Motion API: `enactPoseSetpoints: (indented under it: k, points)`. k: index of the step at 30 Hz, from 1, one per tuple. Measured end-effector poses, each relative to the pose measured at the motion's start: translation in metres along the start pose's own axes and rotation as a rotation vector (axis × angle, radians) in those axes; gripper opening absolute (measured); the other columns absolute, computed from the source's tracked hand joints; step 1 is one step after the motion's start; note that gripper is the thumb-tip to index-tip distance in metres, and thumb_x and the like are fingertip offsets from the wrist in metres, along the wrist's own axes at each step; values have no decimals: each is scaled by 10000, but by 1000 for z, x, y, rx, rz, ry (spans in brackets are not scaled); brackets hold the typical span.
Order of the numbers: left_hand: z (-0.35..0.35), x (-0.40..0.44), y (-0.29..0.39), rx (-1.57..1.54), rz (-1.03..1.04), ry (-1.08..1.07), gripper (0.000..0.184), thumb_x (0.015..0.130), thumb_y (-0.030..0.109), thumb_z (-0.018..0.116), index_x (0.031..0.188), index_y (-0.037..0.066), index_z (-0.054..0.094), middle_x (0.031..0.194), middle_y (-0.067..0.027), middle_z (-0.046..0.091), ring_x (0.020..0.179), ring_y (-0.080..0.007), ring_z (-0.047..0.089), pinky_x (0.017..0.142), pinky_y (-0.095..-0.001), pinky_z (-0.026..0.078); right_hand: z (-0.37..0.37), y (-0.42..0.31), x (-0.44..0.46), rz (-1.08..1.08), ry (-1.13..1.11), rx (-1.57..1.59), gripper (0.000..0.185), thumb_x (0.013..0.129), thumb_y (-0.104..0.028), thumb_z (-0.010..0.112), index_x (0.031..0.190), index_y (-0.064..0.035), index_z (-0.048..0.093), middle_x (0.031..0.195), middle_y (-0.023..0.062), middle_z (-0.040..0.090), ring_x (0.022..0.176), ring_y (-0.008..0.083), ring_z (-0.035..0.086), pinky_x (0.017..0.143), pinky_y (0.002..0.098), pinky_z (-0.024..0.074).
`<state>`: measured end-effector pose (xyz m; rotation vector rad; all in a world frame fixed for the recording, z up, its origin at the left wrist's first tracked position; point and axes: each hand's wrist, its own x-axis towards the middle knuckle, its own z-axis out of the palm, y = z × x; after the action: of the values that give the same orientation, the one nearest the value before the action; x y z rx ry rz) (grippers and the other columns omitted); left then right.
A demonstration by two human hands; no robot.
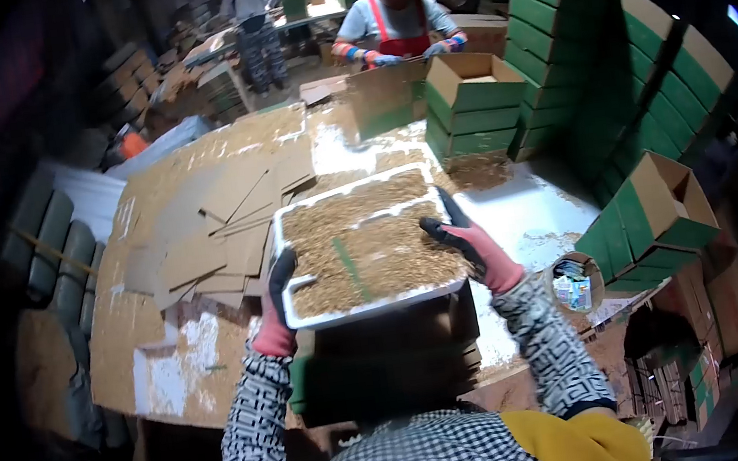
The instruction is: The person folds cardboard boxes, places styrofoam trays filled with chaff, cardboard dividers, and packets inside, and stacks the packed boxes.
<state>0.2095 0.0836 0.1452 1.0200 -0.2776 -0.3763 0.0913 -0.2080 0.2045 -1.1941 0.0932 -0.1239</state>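
A white rectangular tray (pixel 378 307) is held up in front of me, with brown, shredded-looking loose material (pixel 392 264) and a green strip (pixel 347 265) in it. My left hand (pixel 278 301), in a pink glove with dark fingers, grips the tray's left side. On the right side, my right hand (pixel 474 243), gloved the same way, holds the tray with its thumb over the rim. Below the tray is a dark green box (pixel 378 381), partly hidden by it.
Flat cardboard pieces (pixel 227 239) lie on the littered table (pixel 141 286). Green and brown cartons (pixel 474 112) stand stacked at the right, near a round container (pixel 576 288) holding small packets. Across the table a person in a red apron (pixel 400 33) handles cardboard. Others stand farther back.
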Motion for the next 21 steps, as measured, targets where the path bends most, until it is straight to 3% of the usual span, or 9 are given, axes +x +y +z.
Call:
enactPoseSetpoints:
  k: [3, 4, 6, 8, 11, 13, 17, 18, 21]
  points:
    - [-57, 26, -67, 54, 48, -13, 437, 944, 193, 507, 1317, -23, 435, 1268, -106, 521, 1159, -232, 499, 1023, -349, 374, -11, -3, -37, -10, 163, -2, 598, 857, -114, 602, 1388, 5, 353, 1241, 118, 525, 1063, 138, 536, 883, 256, 452]
    - [-39, 6, -60, 611, 457, 31, 449, 931, 186, 526, 1313, -32, 433, 1272, -120, 518, 1171, -243, 490, 1034, -354, 354, -10, -10, -59, -85, 172, -36, 592, 853, -100, 596, 1382, 21, 359, 1255, 122, 516, 1059, 140, 534, 877, 255, 452]
    - [-4, -5, -44, 1161, 528, 194, 424, 832, 121, 588, 1241, 37, 513, 1197, -140, 526, 1176, -262, 466, 1012, -342, 362, -7, -20, -87, -143, 281, -134, 584, 846, -77, 580, 1377, 43, 366, 1289, 129, 498, 1052, 142, 531, 863, 249, 451]
    - [-9, -8, -59, 581, 224, 184, 353, 837, 46, 557, 1189, 61, 539, 1167, -86, 543, 1002, -175, 527, 868, -289, 445, 13, -25, -92, -120, 367, -309, 580, 845, -66, 562, 1382, 39, 371, 1325, 129, 477, 1051, 142, 527, 858, 243, 446]
    - [-8, -25, -68, -186, 9, 202, 348, 873, 93, 585, 1199, -11, 521, 1118, -120, 579, 1060, -197, 542, 912, -284, 450, 52, -9, -75, -71, 313, -474, 566, 855, -99, 567, 1378, 25, 390, 1203, 96, 548, 942, 112, 542, 783, 230, 447]
    - [-46, -29, -76, -175, 89, 154, 351, 926, 191, 519, 1209, -15, 510, 1127, -137, 576, 1084, -209, 542, 942, -300, 446, 39, 25, -57, 132, 301, -477, 559, 855, -128, 588, 1365, 9, 408, 1075, 46, 577, 820, 81, 528, 690, 214, 424]
    - [-183, -3, -100, 6, 144, 742, 218, 884, 106, 608, 1073, 1, 587, 1001, -78, 637, 869, -182, 621, 800, -274, 513, 55, 75, -24, 241, 227, -488, 557, 864, -143, 586, 1374, -38, 390, 975, -11, 578, 716, 39, 497, 572, 189, 374]
    - [-201, 11, -90, 328, 421, 924, 190, 857, 84, 639, 1020, -5, 597, 952, -70, 641, 801, -174, 611, 744, -274, 511, 41, 92, -19, 228, 265, -507, 567, 848, -112, 583, 1372, -20, 390, 1070, 25, 582, 829, 98, 540, 693, 223, 419]
    - [-312, 47, -89, 206, -46, 1049, 211, 799, 208, 735, 835, 25, 636, 678, -14, 544, 581, -107, 468, 514, -290, 397, 23, 115, -6, 69, 344, -831, 574, 799, -69, 615, 1334, 22, 429, 1204, 110, 583, 1048, 193, 564, 922, 302, 433]
